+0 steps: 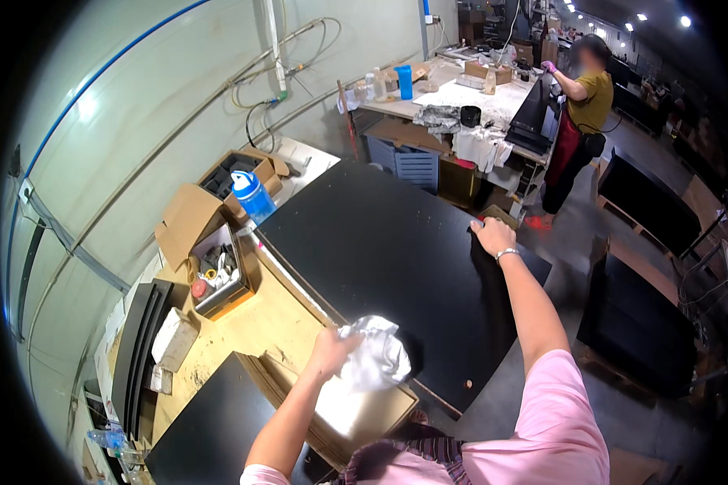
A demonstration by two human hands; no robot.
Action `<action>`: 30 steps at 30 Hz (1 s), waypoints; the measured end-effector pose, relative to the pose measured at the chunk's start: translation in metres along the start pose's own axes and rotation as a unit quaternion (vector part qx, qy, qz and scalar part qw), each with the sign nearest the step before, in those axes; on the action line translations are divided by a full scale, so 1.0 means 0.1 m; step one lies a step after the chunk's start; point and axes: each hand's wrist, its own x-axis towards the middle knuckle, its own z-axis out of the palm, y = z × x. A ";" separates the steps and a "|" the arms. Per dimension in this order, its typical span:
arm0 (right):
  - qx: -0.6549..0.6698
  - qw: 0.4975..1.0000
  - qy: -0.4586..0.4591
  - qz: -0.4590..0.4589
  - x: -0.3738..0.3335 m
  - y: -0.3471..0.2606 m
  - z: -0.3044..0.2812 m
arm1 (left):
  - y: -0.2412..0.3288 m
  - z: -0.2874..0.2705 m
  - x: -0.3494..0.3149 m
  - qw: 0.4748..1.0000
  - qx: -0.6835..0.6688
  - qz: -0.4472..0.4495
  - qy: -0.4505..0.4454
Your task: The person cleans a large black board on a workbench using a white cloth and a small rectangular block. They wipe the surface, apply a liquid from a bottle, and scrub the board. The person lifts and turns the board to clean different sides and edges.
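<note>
Well, cloth (378, 356) in left fingers (348, 343)

White cloth (380, 356): one. Flat black panels (364, 234) on the near tabletop (218, 339): two. Open cardboard boxes (188, 218): two. Blue-lidded bottle (256, 204): one. Whitish blocks (174, 339): two, one large, one small. Curved black strips (141, 347): several, overlapping, number unclear from where I stand. Blue pitcher (404, 83), far tabletop (457, 95): one. Co-worker (592, 97): one.

View bent, rim blackened
Glare is caught on the pale wall (154, 105); the left hand (330, 353) is blurred.
</note>
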 end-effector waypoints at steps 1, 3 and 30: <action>0.004 1.000 -0.007 0.014 0.01 -0.03 -0.06 | 0.04 0.03 0.02 1.000 0.013 0.010 0.007; 0.004 0.999 -0.017 0.039 0.08 0.00 -0.04 | 0.02 0.05 0.07 0.999 0.034 0.016 0.014; 0.181 0.739 -0.427 -0.489 -2.54 -3.27 1.09 | -1.30 -0.88 -2.54 0.859 0.383 0.015 0.340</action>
